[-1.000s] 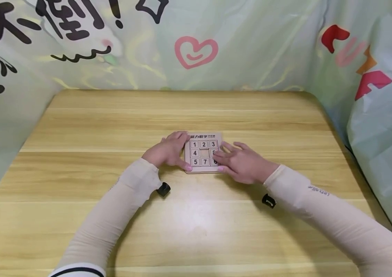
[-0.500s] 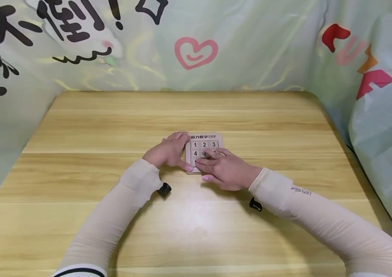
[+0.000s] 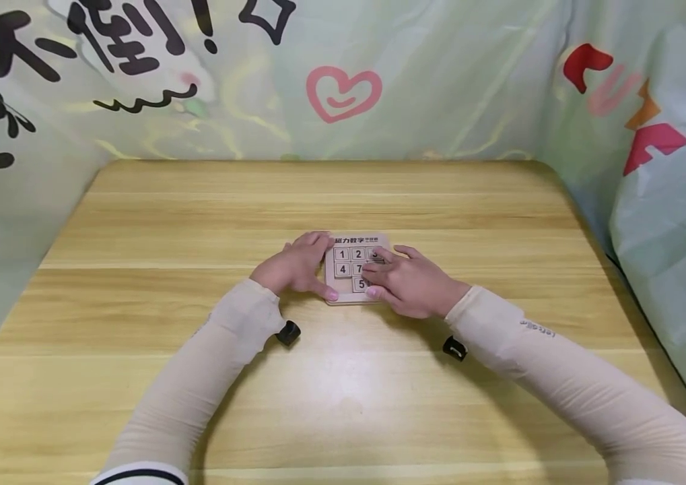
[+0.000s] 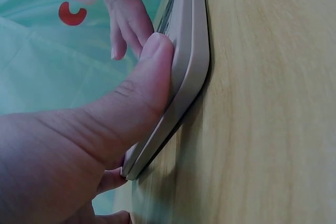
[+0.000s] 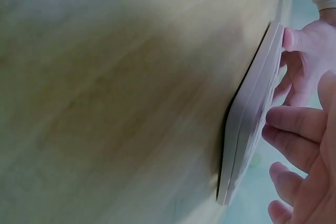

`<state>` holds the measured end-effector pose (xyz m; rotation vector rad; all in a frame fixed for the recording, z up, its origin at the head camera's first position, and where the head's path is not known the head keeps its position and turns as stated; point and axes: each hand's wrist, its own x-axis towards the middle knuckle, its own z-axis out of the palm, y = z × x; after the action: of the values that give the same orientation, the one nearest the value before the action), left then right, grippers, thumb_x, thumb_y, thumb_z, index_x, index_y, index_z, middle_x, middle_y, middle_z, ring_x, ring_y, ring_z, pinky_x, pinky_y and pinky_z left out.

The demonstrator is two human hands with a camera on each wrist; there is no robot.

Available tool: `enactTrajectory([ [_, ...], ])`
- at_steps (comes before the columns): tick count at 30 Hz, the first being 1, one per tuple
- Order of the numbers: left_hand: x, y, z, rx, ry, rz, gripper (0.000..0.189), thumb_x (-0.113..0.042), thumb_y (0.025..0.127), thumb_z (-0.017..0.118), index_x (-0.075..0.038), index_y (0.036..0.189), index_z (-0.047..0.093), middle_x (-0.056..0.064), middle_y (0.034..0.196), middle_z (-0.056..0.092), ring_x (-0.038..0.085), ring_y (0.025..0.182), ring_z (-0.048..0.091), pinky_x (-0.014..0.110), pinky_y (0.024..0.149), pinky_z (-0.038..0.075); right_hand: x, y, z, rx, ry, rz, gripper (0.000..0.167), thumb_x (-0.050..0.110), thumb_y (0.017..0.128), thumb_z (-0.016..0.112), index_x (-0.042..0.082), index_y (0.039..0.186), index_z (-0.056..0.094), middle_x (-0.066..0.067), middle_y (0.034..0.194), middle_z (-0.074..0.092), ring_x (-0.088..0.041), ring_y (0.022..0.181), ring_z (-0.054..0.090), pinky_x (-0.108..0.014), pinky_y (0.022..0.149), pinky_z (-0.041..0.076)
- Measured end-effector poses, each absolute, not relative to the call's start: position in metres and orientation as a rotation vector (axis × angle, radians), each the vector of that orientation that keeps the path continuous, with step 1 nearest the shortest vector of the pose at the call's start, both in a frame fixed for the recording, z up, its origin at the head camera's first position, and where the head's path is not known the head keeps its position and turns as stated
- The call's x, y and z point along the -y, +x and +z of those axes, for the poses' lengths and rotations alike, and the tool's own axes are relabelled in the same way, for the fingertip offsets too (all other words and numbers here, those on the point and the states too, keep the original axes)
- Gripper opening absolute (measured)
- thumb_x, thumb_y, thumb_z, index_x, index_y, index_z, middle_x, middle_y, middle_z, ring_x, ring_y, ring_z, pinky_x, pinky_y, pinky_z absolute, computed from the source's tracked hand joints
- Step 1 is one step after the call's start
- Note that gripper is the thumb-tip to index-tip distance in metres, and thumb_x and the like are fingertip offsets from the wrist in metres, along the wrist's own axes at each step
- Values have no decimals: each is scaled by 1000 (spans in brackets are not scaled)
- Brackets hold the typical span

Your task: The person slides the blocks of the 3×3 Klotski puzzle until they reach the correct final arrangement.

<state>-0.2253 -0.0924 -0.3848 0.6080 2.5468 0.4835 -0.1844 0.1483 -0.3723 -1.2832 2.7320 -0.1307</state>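
A flat number slide puzzle (image 3: 355,298) lies on the wooden table, its tiles 1, 2 and 3 along the top. Below them sit tile 4 (image 3: 343,269) and tile 7; tile 5 (image 3: 361,285) is in the middle of the bottom row, with a vacant slot at bottom left. My left hand (image 3: 297,265) holds the puzzle's left side, its thumb (image 4: 142,87) pressed on the near corner. My right hand (image 3: 415,283) lies over the right-hand column with extended fingers, fingertips right at tiles 5 and 7. It hides the lower right tiles.
The table (image 3: 227,215) is pale wood and spreads out on all sides of the puzzle. Printed plastic sheeting (image 3: 470,81) with a pink heart and large black characters hangs behind and beside it. Each sleeved wrist carries a small black device (image 3: 287,333).
Tile 7 has gone up into the centre slot. Tile 5 has slid right, leaving the bottom left slot vacant. My right hand swept left across the tiles, then partway back; the left hand kept its place.
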Motion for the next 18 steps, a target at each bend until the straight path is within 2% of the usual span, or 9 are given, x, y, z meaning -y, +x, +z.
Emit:
enactTrajectory([
  [11, 93, -226, -384, -2550, 624, 491, 113, -52, 69, 83, -6, 152, 22, 14, 160, 13, 31, 146, 8, 61, 114, 9, -135, -183, -372, -2684, -1339, -118, 48, 37, 104, 41, 8, 139, 54, -8, 142, 50, -34, 140, 30, -57, 112, 24],
  [18, 91, -226, -385, -2543, 613, 479, 114, -52, 68, 83, -7, 153, 21, 13, 160, 12, 30, 147, 8, 60, 114, 9, -138, -179, -369, -2683, -1339, -99, 44, 36, 103, 43, 9, 132, 61, -5, 136, 56, -34, 138, 34, -57, 112, 25],
])
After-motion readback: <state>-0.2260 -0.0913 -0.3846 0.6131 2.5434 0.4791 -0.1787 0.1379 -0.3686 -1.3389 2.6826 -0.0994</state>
